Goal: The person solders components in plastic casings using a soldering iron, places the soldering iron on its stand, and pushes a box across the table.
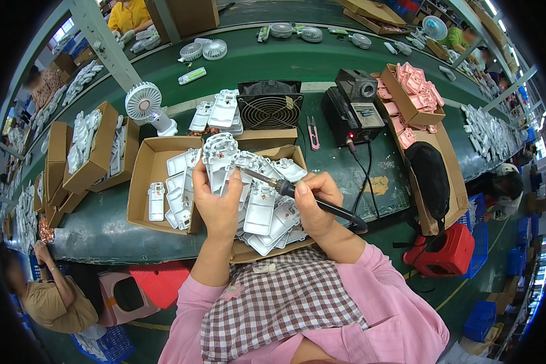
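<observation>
My left hand (219, 203) is closed around a white plastic fan housing (220, 148), held up over the boxes. In my right hand (316, 203) is a soldering iron (285, 187), gripped by its black handle. Its metal tip points left and reaches close to the housing; whether they touch I cannot tell. Under both hands stands a cardboard box (249, 255) heaped with white plastic housings (273, 221). To its left, another cardboard box (141, 206) holds more white housings, some with small copper-coloured parts.
Behind the boxes stands a black cooling fan (270, 106). Right of it lie pink-handled snips (313, 133) and a black soldering station (352, 115) with a cable. Pink parts (412, 85) fill a box at right, near a black bag (429, 179). A white handheld fan (145, 106) stands left.
</observation>
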`<state>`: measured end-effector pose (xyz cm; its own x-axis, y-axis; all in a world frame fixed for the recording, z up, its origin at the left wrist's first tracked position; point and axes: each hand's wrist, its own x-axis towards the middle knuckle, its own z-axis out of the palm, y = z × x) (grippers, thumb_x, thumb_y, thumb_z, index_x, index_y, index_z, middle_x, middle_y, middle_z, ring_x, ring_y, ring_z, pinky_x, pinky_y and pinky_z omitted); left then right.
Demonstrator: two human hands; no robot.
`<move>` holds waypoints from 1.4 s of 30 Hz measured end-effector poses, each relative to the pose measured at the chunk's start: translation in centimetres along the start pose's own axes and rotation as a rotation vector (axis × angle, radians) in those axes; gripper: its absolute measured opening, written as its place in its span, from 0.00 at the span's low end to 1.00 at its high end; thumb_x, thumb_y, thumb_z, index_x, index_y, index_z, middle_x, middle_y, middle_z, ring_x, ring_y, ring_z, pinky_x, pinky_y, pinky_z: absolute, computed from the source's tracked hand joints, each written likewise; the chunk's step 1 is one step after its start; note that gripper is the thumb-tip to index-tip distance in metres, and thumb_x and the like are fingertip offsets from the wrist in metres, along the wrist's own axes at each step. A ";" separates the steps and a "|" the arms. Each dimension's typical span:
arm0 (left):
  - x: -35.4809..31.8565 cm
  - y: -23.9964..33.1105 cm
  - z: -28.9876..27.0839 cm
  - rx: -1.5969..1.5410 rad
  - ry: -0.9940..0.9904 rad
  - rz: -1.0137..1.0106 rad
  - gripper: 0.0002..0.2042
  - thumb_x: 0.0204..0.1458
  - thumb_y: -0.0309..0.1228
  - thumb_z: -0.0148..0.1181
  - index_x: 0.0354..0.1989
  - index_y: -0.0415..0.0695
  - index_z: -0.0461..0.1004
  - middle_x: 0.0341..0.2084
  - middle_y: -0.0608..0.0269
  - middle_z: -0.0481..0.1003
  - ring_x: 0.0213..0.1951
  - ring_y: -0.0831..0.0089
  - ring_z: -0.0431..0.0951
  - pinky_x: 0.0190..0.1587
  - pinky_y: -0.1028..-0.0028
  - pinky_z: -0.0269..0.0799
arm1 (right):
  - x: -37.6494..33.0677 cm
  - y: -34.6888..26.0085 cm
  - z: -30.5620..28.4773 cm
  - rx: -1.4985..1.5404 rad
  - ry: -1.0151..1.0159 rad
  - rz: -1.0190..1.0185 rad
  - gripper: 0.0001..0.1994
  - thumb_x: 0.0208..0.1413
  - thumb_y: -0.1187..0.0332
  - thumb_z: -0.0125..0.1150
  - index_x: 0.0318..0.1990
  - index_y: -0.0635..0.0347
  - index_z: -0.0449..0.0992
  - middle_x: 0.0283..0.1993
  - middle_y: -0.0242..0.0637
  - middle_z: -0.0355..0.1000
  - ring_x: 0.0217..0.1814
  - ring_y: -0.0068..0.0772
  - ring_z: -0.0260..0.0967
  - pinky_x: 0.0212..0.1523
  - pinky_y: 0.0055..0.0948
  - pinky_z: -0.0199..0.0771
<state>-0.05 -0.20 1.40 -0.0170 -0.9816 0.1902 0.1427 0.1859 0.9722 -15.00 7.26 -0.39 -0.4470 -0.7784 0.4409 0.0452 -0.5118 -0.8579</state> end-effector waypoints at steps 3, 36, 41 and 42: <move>0.0 -0.1 -0.1 -0.012 0.009 -0.013 0.23 0.46 0.21 0.60 0.52 0.36 0.61 0.42 0.59 0.70 0.43 0.77 0.71 0.47 0.77 0.67 | 0.0 0.0 0.1 -0.010 -0.007 0.001 0.08 0.54 0.73 0.58 0.28 0.62 0.65 0.24 0.31 0.67 0.23 0.14 0.58 0.23 0.18 0.60; 0.4 0.8 -0.2 0.161 0.031 0.104 0.14 0.46 0.23 0.62 0.43 0.35 0.72 0.32 0.63 0.77 0.32 0.80 0.74 0.37 0.79 0.70 | -0.2 0.0 -0.1 0.053 0.047 -0.041 0.07 0.54 0.74 0.57 0.28 0.62 0.65 0.23 0.32 0.67 0.22 0.15 0.58 0.22 0.18 0.60; 0.3 1.0 -0.1 0.144 0.016 0.067 0.13 0.46 0.23 0.61 0.41 0.35 0.73 0.31 0.64 0.77 0.31 0.81 0.74 0.37 0.80 0.70 | -0.1 0.0 -0.1 0.017 0.041 -0.034 0.07 0.54 0.73 0.58 0.28 0.62 0.65 0.23 0.31 0.67 0.22 0.14 0.57 0.22 0.18 0.59; 0.3 1.1 -0.1 0.143 0.015 0.067 0.13 0.46 0.23 0.61 0.41 0.35 0.73 0.31 0.64 0.77 0.31 0.81 0.74 0.37 0.80 0.70 | -0.1 0.0 -0.1 0.013 0.038 -0.034 0.07 0.54 0.73 0.58 0.28 0.62 0.65 0.23 0.31 0.67 0.22 0.14 0.57 0.22 0.18 0.59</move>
<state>0.15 -0.26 2.49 0.0029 -0.9672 0.2541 0.0005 0.2542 0.9672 -15.08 7.41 -0.47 -0.4818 -0.7464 0.4590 0.0413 -0.5426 -0.8390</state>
